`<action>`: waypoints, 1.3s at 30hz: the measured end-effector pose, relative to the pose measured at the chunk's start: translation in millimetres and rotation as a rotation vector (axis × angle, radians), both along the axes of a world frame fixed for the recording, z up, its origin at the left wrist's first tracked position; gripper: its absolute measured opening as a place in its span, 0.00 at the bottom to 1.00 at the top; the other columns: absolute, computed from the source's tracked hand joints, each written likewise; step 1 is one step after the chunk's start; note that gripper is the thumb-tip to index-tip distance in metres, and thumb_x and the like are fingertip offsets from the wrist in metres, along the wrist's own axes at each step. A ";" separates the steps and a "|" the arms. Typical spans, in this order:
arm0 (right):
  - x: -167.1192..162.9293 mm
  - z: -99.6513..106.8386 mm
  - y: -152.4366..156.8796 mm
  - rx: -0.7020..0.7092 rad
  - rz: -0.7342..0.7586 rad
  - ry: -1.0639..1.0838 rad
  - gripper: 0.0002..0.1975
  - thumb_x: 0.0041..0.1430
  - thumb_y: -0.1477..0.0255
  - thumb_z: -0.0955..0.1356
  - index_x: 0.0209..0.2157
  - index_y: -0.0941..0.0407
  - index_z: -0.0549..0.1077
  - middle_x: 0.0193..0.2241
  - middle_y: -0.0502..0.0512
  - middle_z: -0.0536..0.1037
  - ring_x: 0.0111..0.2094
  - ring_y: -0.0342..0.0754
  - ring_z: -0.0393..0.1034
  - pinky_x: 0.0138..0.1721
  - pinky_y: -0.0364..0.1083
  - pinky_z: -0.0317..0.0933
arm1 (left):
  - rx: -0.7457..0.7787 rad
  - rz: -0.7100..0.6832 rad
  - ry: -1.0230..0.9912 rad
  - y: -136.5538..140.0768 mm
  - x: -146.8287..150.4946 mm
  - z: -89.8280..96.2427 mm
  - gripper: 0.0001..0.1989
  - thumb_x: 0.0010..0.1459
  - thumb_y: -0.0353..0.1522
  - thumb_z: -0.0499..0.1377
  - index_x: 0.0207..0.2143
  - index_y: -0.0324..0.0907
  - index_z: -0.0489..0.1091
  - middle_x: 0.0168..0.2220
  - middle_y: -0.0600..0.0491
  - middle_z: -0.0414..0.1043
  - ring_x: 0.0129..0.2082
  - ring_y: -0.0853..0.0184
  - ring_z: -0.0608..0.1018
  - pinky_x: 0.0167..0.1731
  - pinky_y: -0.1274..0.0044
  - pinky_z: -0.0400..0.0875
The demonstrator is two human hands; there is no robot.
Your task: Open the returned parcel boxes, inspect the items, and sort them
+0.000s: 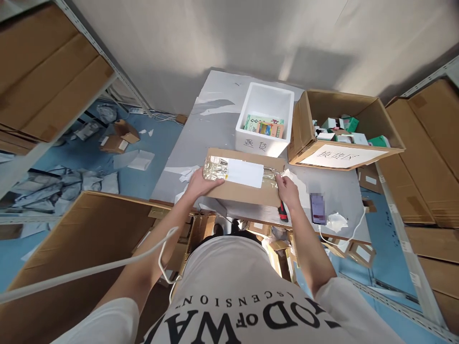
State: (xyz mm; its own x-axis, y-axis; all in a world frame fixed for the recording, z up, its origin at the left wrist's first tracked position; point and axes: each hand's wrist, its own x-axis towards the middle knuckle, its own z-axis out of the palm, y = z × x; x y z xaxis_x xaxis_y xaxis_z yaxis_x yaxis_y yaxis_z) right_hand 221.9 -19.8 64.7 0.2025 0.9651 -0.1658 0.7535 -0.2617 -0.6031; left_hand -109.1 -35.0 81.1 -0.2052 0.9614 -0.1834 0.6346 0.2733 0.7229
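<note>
A flat cardboard box (247, 192) with shiny clear tape and a white label (245, 173) lies at the near side of the grey table. My left hand (201, 184) grips its left end, thumb on top near the tape. At the opposite end my right hand (287, 190) holds the right edge, fingers closed on it. Just below my right hand a red and black box cutter (283, 212) rests by the table's front edge. The undersides of the box and most of my left fingers are hidden.
Behind the box stand a white foam bin (263, 143) holding small packs and an open carton (344, 155) with small boxes. A phone (317, 209) with a white cable and crumpled paper (337, 221) lie right. A large open carton (86, 229) stands left.
</note>
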 end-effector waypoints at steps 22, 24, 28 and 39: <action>65.2 -107.4 -31.2 -0.326 -0.065 -0.193 0.31 0.60 0.72 0.57 0.64 0.62 0.52 0.47 0.70 0.71 0.44 0.59 0.71 0.45 0.54 0.64 | 0.387 -0.280 0.353 -25.0 30.8 -78.0 0.18 0.64 0.37 0.50 0.51 0.39 0.71 0.53 0.40 0.71 0.57 0.54 0.70 0.57 0.63 0.60; 59.1 -76.0 -12.6 -0.135 0.011 -0.112 0.32 0.63 0.71 0.52 0.68 0.59 0.42 0.50 0.67 0.70 0.41 0.54 0.71 0.41 0.52 0.66 | 0.424 -0.281 0.403 -33.6 34.1 -81.9 0.22 0.63 0.37 0.51 0.56 0.38 0.67 0.58 0.40 0.67 0.61 0.54 0.66 0.61 0.62 0.55; -5.1 -7.9 32.4 0.146 0.650 0.014 0.32 0.65 0.68 0.55 0.69 0.51 0.42 0.53 0.63 0.69 0.43 0.53 0.69 0.42 0.51 0.65 | 0.424 -0.238 0.470 -40.7 36.8 -85.8 0.23 0.63 0.36 0.51 0.58 0.40 0.66 0.61 0.43 0.64 0.64 0.55 0.63 0.61 0.63 0.54; -146.2 36.6 81.6 0.010 1.396 -0.557 0.35 0.64 0.82 0.54 0.68 0.44 0.47 0.51 0.61 0.71 0.36 0.49 0.73 0.35 0.45 0.59 | 0.422 -0.226 0.514 -37.4 37.7 -87.9 0.22 0.62 0.35 0.51 0.57 0.40 0.67 0.61 0.44 0.65 0.63 0.55 0.64 0.60 0.63 0.55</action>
